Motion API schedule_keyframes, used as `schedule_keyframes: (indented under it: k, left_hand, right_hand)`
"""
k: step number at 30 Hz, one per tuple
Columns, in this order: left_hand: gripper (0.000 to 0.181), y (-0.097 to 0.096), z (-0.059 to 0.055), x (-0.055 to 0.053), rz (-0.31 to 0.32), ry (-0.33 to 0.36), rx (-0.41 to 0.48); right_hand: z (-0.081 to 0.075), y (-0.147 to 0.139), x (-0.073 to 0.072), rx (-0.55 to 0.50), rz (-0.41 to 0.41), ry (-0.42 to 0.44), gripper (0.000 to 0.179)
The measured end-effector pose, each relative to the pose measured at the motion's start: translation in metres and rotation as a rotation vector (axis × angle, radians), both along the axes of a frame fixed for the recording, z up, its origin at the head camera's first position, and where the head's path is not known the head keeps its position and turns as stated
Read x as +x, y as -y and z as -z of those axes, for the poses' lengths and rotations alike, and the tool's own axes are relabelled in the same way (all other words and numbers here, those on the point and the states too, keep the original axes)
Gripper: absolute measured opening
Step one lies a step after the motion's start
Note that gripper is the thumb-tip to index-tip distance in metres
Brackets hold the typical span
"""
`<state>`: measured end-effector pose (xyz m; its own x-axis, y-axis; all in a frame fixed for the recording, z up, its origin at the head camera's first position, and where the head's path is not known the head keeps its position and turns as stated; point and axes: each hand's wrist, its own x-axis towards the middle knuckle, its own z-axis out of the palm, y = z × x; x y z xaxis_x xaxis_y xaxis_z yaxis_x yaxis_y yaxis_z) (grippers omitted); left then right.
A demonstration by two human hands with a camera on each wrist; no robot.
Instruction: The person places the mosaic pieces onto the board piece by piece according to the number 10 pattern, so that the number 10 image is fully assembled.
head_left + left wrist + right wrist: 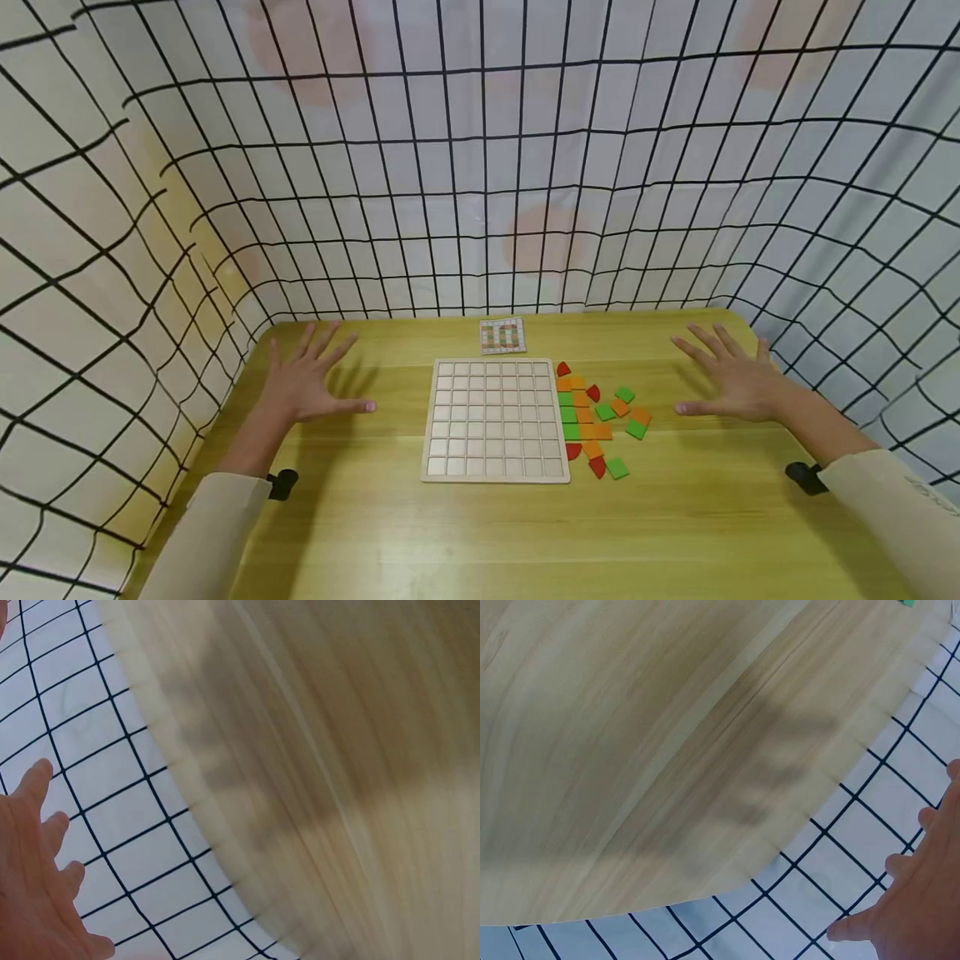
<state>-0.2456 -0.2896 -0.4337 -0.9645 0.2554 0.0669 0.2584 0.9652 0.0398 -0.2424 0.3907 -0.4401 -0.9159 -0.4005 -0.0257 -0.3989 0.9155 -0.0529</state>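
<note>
My left hand (303, 387) is held above the table on the left with its fingers spread and nothing in it. On the other side my right hand (738, 383) hovers likewise, fingers splayed. Between them lies a pale square board (497, 421) marked with a grid of square cells. Along its right edge are several flat pieces: orange squares (602, 432), green squares (617, 467) and red rounded wedges (597, 467). In the left wrist view the left hand (34, 877) shows at the lower left; the right hand (922, 892) appears at the lower right in its wrist view.
A small card (503, 335) printed with a coloured grid pattern lies just behind the board. The wooden table (480, 533) ends at a white backdrop with black netting (480, 167) on the back and both sides. Dark wrist mounts (282, 484) sit at the sleeves.
</note>
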Motion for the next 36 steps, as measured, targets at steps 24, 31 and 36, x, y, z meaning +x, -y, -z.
schedule_keyframes:
  k: [24, 31, 36]
  left_hand:
    - [0.112, -0.019, 0.037, 0.014, 0.082, -0.058, 0.163]
    - [0.108, -0.040, 0.049, 0.022, 0.105, -0.001, 0.215]
    - [0.107, -0.053, 0.055, 0.024, 0.153, 0.019, 0.220]
  right_hand:
    - [0.037, 0.046, -0.005, -0.218, 0.013, -0.033, 0.078]
    - [0.055, 0.077, -0.010, -0.296, 0.011, -0.033, 0.063]
    - [0.059, 0.101, -0.012, -0.340, 0.016, -0.046, 0.054]
